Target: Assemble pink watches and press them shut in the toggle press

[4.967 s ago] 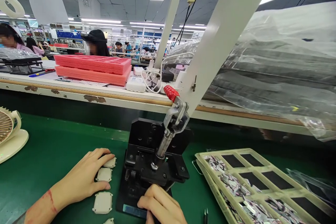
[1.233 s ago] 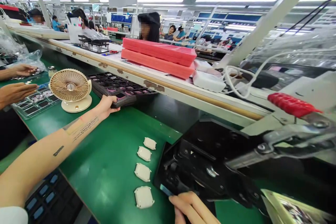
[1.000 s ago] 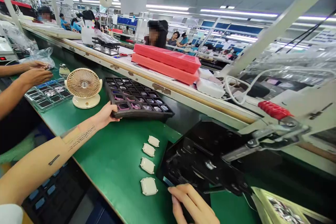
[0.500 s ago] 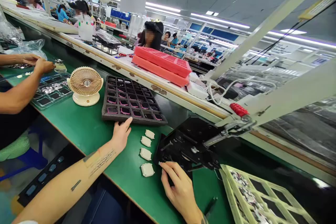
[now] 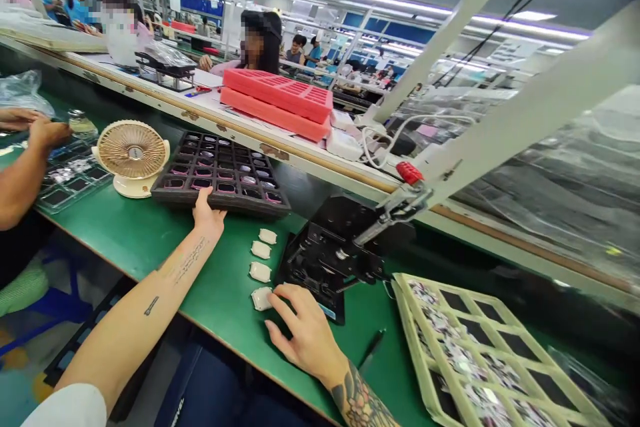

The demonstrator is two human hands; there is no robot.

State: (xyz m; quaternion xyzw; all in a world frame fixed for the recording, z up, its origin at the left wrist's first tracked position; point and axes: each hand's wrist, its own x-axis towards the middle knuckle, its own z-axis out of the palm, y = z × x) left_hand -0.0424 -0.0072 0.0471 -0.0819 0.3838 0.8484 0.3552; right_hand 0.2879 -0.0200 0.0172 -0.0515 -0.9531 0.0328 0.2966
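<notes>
My left hand point(image 5: 209, 215) grips the front edge of a dark foam tray point(image 5: 220, 201), one digit over the rim and the others partly hidden below. Watch-like cases, some with pink frames, sit in its compartments. Several small white rounded-square pieces point(image 5: 261, 271) lie in a row on the green bench. My right hand point(image 5: 303, 330) is open over the nearest white piece point(image 5: 261, 299), its fingertips at that piece's right edge and its thumb apart. Just beyond this hand stands a black clamp fixture point(image 5: 345, 240) with a red-handled lever point(image 5: 410, 173).
A cream fan point(image 5: 133, 155) stands left of the tray. At the right is a pale yellow divided tray point(image 5: 415, 347) of small parts, with a black pen point(image 5: 373, 347) beside it. Red foam trays point(image 5: 277, 103) rest on the shelf. A co-worker's hands point(image 5: 47, 130) are at far left.
My right hand has moved from the fixture's near edge to the nearest white piece. My left hand has taken a firmer hold on the tray, which has shifted slightly. The view has turned right.
</notes>
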